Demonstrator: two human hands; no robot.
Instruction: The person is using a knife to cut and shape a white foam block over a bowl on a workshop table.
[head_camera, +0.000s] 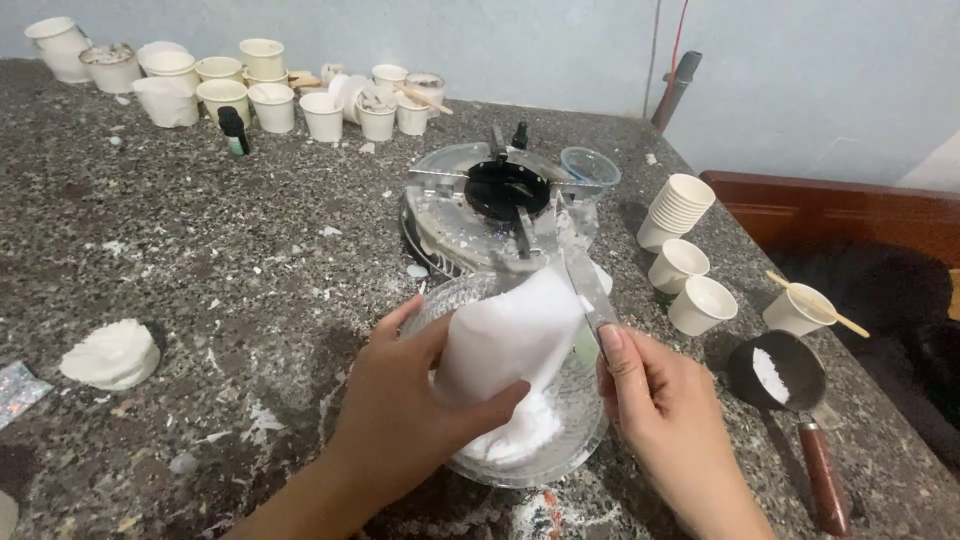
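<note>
My left hand (400, 405) grips a big white wax block (510, 335), tilted over a clear glass bowl (570, 455) on the speckled stone counter. White shavings (515, 435) lie in the bowl under the block. My right hand (655, 400) holds a metal knife (585, 280), forefinger along the blade, its flat pressed against the block's right side.
A single gas burner (495, 200) with a clear cup (590, 165) stands behind the bowl. White paper cups (690, 290) and a stack (680, 205) sit to the right, with a small dark pan (785, 375). Several filled cups (250, 95) line the back. A white wax lump (110, 355) lies left.
</note>
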